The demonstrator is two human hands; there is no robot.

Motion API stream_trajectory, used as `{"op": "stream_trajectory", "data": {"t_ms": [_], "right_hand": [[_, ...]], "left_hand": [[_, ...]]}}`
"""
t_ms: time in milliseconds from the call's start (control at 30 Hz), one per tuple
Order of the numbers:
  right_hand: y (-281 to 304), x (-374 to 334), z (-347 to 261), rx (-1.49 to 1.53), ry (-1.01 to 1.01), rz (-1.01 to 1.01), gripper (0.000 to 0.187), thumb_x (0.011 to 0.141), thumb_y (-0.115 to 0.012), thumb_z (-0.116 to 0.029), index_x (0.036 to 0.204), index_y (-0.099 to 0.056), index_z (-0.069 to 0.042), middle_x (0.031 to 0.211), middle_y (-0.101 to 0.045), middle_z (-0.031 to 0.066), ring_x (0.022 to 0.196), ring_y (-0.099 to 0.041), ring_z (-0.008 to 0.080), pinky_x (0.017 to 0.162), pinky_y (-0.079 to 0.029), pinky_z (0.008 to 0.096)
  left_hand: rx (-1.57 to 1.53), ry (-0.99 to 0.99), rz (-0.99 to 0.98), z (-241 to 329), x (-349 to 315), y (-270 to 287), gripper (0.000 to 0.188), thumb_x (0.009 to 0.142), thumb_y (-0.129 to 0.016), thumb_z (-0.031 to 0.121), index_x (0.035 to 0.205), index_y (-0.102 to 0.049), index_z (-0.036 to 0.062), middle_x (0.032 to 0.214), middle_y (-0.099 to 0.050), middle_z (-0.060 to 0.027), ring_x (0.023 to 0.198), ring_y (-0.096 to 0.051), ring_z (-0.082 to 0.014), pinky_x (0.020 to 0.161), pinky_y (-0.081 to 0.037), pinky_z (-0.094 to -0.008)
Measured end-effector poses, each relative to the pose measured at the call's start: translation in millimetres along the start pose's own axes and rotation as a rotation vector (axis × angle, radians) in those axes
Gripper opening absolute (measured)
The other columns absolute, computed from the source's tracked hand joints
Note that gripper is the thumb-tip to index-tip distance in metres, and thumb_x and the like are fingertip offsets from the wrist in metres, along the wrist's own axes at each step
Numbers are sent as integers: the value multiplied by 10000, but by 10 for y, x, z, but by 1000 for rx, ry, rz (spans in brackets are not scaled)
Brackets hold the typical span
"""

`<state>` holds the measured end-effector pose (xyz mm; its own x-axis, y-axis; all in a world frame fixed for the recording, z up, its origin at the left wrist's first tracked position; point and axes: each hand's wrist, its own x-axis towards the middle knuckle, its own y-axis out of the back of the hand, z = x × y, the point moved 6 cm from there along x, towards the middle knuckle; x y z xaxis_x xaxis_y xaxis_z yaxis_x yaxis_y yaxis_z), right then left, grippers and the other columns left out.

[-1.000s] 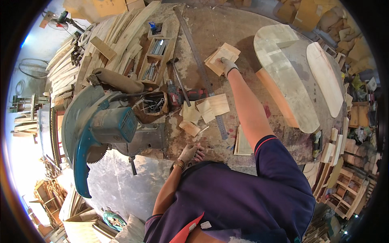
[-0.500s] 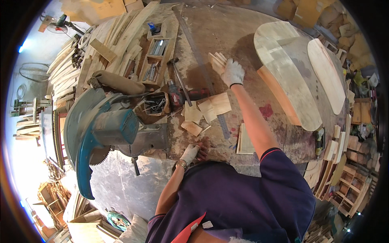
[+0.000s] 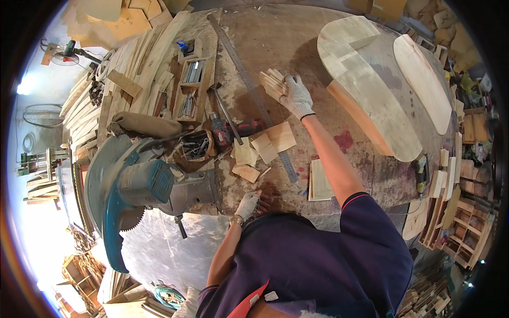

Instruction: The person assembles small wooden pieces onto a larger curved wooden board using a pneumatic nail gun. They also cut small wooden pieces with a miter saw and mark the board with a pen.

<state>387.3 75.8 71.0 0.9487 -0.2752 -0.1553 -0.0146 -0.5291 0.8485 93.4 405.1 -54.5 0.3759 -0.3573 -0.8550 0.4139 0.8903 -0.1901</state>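
Note:
My right hand (image 3: pixel 297 97), in a whitish work glove, reaches far over the workbench and closes round the near end of a bundle of short wooden strips (image 3: pixel 272 84). The strips' free ends stick out to the left, by a long metal ruler (image 3: pixel 246 79). Close to my body, my left hand (image 3: pixel 249 204) rests at the bench's near edge, also gloved, its fingers loosely stretched out and holding nothing. Beyond it lie thin wood offcuts (image 3: pixel 245 172) and a larger pale board piece (image 3: pixel 281 137), which overlaps the ruler.
A teal miter saw (image 3: pixel 143 180) with a toothed blade stands at my left. Near it are a tool bag (image 3: pixel 193 146), a drill (image 3: pixel 220 130), a hammer (image 3: pixel 228 114) and a compartment box (image 3: pixel 184 103). Rounded wooden panels (image 3: pixel 366 85) lie right, with small flat boards (image 3: pixel 319 183) nearer.
The whole view has shifted slightly leftward. My right hand keeps hold of the strips, more of which now show. My left hand stays at the bench edge.

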Motion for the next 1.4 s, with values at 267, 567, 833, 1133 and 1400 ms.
{"op": "stream_trajectory", "data": {"t_ms": [267, 567, 833, 1133, 1400], "right_hand": [[23, -12, -38, 22, 13, 87, 645, 790, -800, -213, 1347, -483, -141, 1327, -593, 171, 1207, -618, 378, 987, -535, 463], [13, 692, -23, 485, -124, 97, 673, 793, -822, -263, 1366, -576, -10, 1242, -689, 246, 1115, -695, 350, 952, -546, 426], [-300, 1014, 55, -36, -293, 199, 684, 794, -816, -536, 1320, -621, -145, 1298, -575, 196, 1217, -599, 367, 1000, -523, 442], [-572, -599, 513, 3, -195, -67, 472, 827, -767, -436, 1063, -688, -35, 1115, -720, 251, 1038, -702, 419, 890, -563, 485], [-664, -1082, 477, 676, -273, -184, 340, 847, -741, -311, 968, -673, -1, 908, -733, 218, 779, -692, 319, 739, -540, 425]], "left_hand": [[-66, 54, 17, -9, -35, -50, 523, 1087, -502, 456, 1197, -642, -36, 848, -748, -186, 576, -680, -187, 463, -516, -282], [-100, 25, 44, -56, -54, -56, 484, 1099, -476, 428, 1127, -680, -10, 795, -751, -150, 549, -681, -180, 464, -519, -289], [-72, -19, 65, 83, -126, -85, 443, 1101, -466, 389, 1062, -669, -2, 770, -742, -137, 556, -692, -185, 467, -527, -303], [-12, -1, 88, 7, -60, -54, 514, 1083, -498, 468, 1121, -671, -15, 804, -750, -151, 566, -688, -177, 483, -539, -291], [44, -97, 41, 8, 1, -8, 485, 1074, -540, 453, 1151, -673, -7, 819, -747, -150, 588, -678, -154, 494, -533, -276]]}}
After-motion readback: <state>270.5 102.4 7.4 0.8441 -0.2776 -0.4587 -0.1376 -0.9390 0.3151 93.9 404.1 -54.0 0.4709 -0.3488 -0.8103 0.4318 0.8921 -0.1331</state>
